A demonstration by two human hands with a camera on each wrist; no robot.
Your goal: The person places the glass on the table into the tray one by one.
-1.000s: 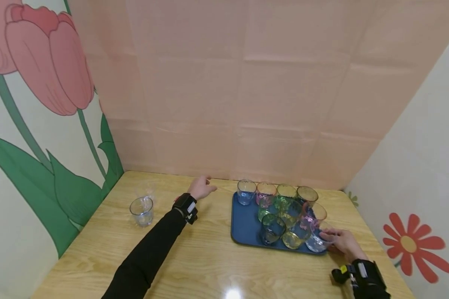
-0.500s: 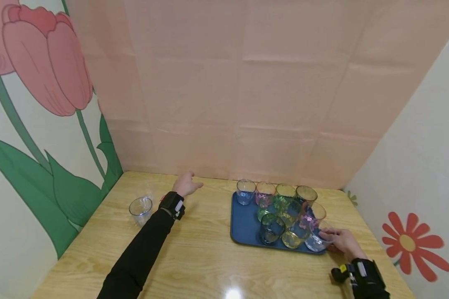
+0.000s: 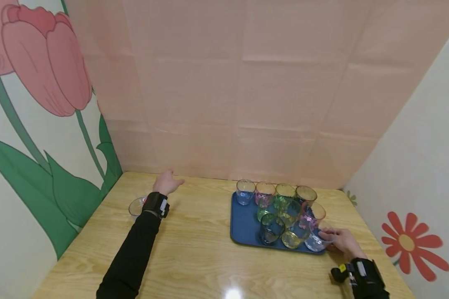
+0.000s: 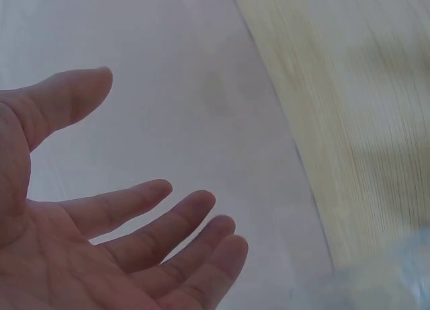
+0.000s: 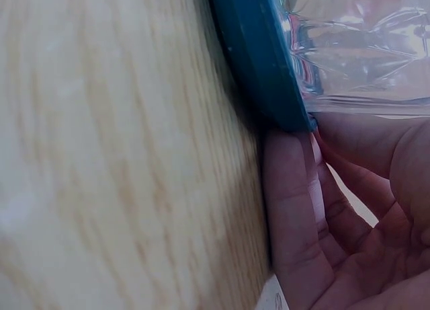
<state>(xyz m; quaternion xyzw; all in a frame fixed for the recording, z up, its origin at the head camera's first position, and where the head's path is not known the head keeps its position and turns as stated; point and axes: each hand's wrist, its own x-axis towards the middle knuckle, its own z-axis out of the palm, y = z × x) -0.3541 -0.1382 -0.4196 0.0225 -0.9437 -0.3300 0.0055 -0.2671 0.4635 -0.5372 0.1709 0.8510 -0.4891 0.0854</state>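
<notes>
My left hand [image 3: 166,183] hangs over the far left of the table with fingers spread and slightly bent, holding nothing. A clear glass [image 3: 136,207] stands just left of its wrist, partly hidden. In the left wrist view, the blurred edge of a clear glass [image 4: 396,276] shows below the fingers [image 4: 191,212]. With thumb above and fingers below, my right hand [image 3: 342,241] pinches the near right corner of the blue tray [image 3: 243,224]. Beside the thumb stands a clear glass [image 3: 315,242] on that tray, also close up in the right wrist view.
Several coloured glasses stand on the tray: blue [image 3: 245,192], pink [image 3: 265,193], green [image 3: 285,195] and yellow [image 3: 292,238] among them, plus a dark one [image 3: 272,229] at the front. The wooden table [image 3: 194,257] meets a pink-covered wall [image 3: 194,124] at the back.
My left hand has moved left across the back of the table, toward the clear glass, which the wrist now partly covers. The right hand and the tray stay where they were.
</notes>
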